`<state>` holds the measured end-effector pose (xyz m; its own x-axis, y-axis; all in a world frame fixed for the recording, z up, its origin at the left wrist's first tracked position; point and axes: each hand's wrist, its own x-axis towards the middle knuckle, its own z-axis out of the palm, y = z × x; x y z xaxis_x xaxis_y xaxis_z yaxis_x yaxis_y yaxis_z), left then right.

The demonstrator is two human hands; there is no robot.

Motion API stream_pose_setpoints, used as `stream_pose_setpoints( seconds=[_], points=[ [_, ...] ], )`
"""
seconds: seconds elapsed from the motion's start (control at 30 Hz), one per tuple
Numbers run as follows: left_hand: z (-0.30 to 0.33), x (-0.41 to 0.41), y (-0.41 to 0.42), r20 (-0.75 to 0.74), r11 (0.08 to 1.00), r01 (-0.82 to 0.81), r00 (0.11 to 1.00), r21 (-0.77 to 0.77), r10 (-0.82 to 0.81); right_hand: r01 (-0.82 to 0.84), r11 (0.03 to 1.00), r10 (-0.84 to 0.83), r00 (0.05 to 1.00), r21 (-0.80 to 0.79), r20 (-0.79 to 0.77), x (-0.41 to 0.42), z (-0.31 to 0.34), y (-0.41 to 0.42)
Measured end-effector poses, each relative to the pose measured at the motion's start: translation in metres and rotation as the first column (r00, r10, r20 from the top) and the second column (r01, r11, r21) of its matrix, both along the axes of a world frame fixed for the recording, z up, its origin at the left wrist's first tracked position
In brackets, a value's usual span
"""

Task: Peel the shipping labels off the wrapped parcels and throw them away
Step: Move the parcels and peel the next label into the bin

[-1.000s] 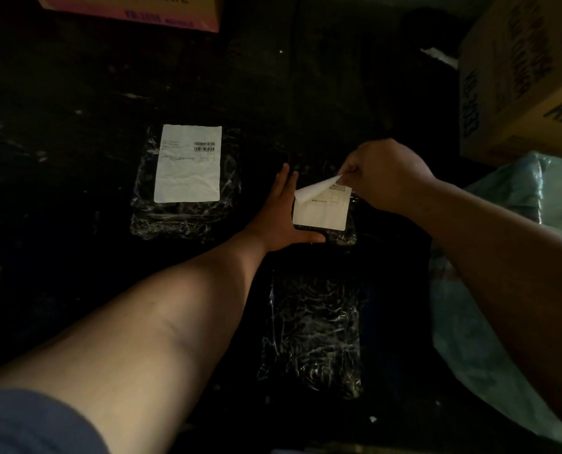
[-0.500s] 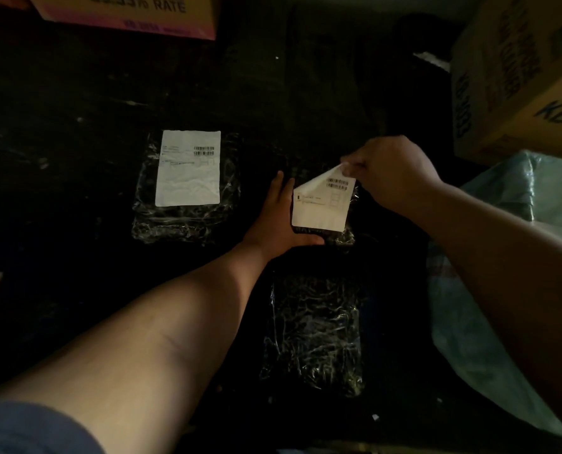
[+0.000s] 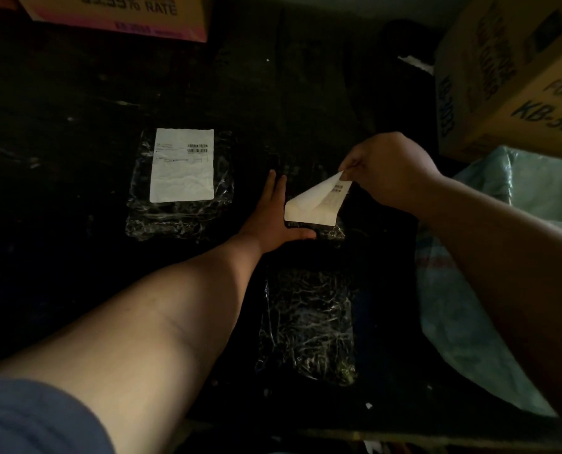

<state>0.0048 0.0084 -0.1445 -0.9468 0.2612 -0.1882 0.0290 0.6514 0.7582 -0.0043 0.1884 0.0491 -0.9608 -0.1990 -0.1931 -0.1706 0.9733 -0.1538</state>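
Half-peeled label (image 3: 315, 204) lifts off the middle wrapped parcel (image 3: 333, 229) on the dark surface (image 3: 76, 93), its top corner pinched closed between the right hand (image 3: 387, 170) fingertips, lower edge still stuck down. Left hand (image 3: 273, 217) lies flat and open just left of the label, fingers spread, thumb pressing the parcel's near edge. Labelled parcel (image 3: 179, 185) sits well left; bare wrapped parcel (image 3: 307, 326) lies nearer the person.
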Motion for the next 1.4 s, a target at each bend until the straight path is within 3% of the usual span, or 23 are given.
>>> stream_pose_setpoints(
  seconds=[0.9,1.03,1.23,1.4],
  points=[
    [-0.005,-0.001,-0.001,0.024,0.998,-0.017,1.000,0.063,0.016,-0.084,0.996,0.083,0.996,0.015,0.011,-0.005,0.012,0.011],
    [-0.005,0.000,-0.002,-0.004,0.999,-0.013,1.000,0.046,0.013,-0.049,0.997,0.057,0.989,0.064,-0.137,-0.009,0.048,0.017],
    [0.002,-0.002,-0.001,0.022,0.996,0.018,1.000,-0.088,-0.016,-0.049,0.996,0.065,0.964,0.070,-0.257,-0.004,0.101,0.028],
    [0.033,-0.009,0.008,0.129,0.906,0.115,0.989,-0.407,-0.067,-0.081,0.984,0.111,0.975,0.160,-0.192,0.022,0.113,0.057]
  ],
)
